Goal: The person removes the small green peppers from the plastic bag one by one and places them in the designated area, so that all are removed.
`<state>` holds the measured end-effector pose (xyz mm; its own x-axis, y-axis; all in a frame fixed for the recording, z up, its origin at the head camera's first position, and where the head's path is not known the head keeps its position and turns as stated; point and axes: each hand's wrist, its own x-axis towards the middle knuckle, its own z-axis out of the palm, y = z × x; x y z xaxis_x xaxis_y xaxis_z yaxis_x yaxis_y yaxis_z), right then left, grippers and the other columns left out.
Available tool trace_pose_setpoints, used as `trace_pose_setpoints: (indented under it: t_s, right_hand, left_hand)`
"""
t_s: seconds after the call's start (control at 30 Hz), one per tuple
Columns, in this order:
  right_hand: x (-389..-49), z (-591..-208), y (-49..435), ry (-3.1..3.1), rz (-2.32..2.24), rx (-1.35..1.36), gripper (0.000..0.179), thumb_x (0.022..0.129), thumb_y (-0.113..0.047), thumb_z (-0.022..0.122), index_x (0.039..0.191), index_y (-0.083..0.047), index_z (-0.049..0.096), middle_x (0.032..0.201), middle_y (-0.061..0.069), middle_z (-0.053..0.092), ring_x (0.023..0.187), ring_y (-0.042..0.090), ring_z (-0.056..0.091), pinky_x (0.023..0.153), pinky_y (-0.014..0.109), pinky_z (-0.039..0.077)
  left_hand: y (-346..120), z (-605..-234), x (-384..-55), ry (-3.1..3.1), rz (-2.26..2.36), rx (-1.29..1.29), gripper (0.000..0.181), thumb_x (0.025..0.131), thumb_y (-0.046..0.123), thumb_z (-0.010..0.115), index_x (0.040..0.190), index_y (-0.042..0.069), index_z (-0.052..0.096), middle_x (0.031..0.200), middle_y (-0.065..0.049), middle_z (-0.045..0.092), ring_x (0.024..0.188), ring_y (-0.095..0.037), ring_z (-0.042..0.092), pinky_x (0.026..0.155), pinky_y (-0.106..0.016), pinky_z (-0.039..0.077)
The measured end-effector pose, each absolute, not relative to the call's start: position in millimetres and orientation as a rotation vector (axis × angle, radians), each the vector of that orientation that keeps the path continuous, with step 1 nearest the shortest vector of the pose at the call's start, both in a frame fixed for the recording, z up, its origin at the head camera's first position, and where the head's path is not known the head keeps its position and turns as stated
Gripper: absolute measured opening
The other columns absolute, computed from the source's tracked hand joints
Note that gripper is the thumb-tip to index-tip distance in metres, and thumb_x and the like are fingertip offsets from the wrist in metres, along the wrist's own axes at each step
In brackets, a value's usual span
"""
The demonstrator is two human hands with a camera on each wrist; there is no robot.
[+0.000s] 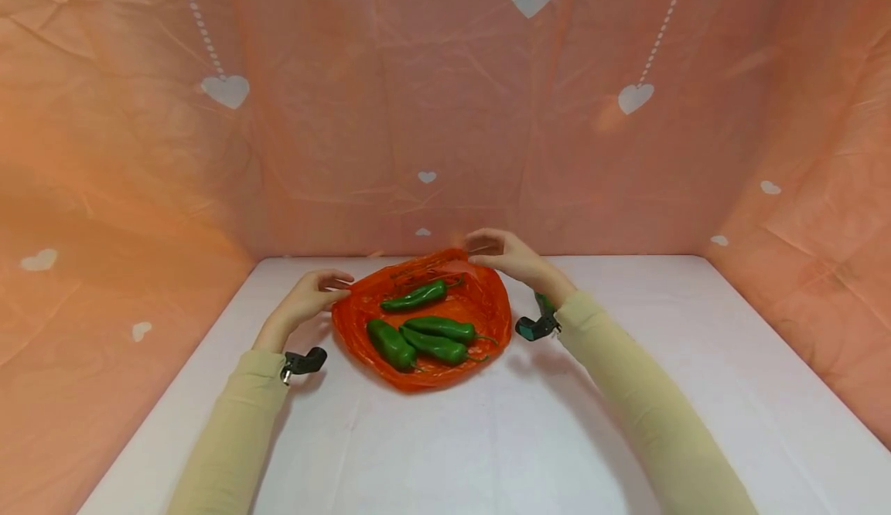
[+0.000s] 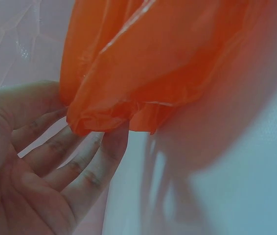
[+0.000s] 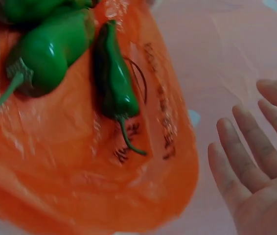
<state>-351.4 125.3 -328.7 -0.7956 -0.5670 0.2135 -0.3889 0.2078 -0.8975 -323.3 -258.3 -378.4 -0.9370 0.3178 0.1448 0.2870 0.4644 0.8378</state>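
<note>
An orange plastic bag [image 1: 418, 382] lies spread on the table, its rim raised, with several green peppers inside. One slim pepper [image 1: 418, 296] lies towards the back; a broad pepper [image 1: 392, 343] and others sit nearer the front. My left hand [image 1: 306, 298] is at the bag's left edge. In the left wrist view its fairly straight fingers [image 2: 92, 178] touch the plastic, fingertips partly hidden by it. My right hand [image 1: 515, 260] is over the bag's back right edge. The right wrist view shows its fingers [image 3: 246, 147] spread and holding nothing, apart from the bag.
A white-covered table [image 1: 418, 453] bears the bag. Pink-orange sheeting [image 1: 390, 113] with white hearts hangs behind and at both sides. Dark wrist devices [image 1: 306, 361] sit on both arms. Some green [image 1: 543, 304] shows beside the right wrist, mostly hidden.
</note>
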Motion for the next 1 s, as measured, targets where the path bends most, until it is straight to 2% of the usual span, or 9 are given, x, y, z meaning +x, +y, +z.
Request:
trace_pose_setpoints:
  t_s: [0.27, 0.43, 0.6, 0.73, 1.0]
  right_hand:
    - [-358.7, -337.9, 102.5, 2.242, -1.538, -1.123, 0.043, 0.089, 0.004, 0.062, 0.13, 0.008, 0.05, 0.129, 0.028, 0.052, 0.118, 0.043, 0.049, 0.093, 0.037, 0.048]
    - [-361.4, -341.1, 94.3, 2.26, -1.486, -1.206, 0.043, 0.087, 0.005, 0.063, 0.128, 0.009, 0.051, 0.127, 0.029, 0.053, 0.118, 0.044, 0.048, 0.091, 0.044, 0.048]
    - [-361.0, -343.1, 88.3, 2.281, -1.44, -1.26, 0.042, 0.086, 0.008, 0.064, 0.126, 0.012, 0.051, 0.125, 0.031, 0.053, 0.119, 0.045, 0.048, 0.1, 0.051, 0.04]
    - [-359.3, -345.7, 83.2, 2.309, -1.384, -1.245, 0.041, 0.086, 0.011, 0.062, 0.126, 0.012, 0.051, 0.126, 0.03, 0.053, 0.12, 0.044, 0.047, 0.103, 0.052, 0.036]
    - [-362.1, -355.7, 68.6, 2.383, -1.243, -1.228, 0.04, 0.084, 0.011, 0.065, 0.123, 0.01, 0.056, 0.125, 0.026, 0.056, 0.119, 0.037, 0.051, 0.101, 0.049, 0.04]
  left_hand:
    - [-257.8, -378.3, -324.0, 2.678, 1.486, 0.536, 0.032, 0.093, 0.006, 0.06, 0.121, -0.01, 0.056, 0.115, -0.028, 0.06, 0.102, -0.038, 0.06, 0.076, -0.031, 0.055]
    - [-258.1, -377.9, -324.7, 2.688, 1.469, 0.535, 0.031, 0.093, 0.006, 0.06, 0.12, -0.009, 0.057, 0.115, -0.027, 0.061, 0.102, -0.038, 0.06, 0.078, -0.03, 0.054]
    - [-258.3, -378.0, -325.4, 2.686, 1.473, 0.552, 0.032, 0.093, 0.006, 0.06, 0.121, -0.009, 0.057, 0.115, -0.027, 0.061, 0.102, -0.038, 0.061, 0.075, -0.029, 0.054]
    - [-259.1, -378.3, -325.6, 2.686, 1.472, 0.56, 0.032, 0.093, 0.006, 0.061, 0.121, -0.01, 0.056, 0.115, -0.028, 0.061, 0.102, -0.038, 0.061, 0.075, -0.03, 0.055]
    - [-262.1, -381.9, -326.1, 2.689, 1.465, 0.564, 0.032, 0.093, 0.007, 0.061, 0.121, -0.009, 0.057, 0.114, -0.027, 0.061, 0.101, -0.038, 0.061, 0.078, -0.032, 0.055]
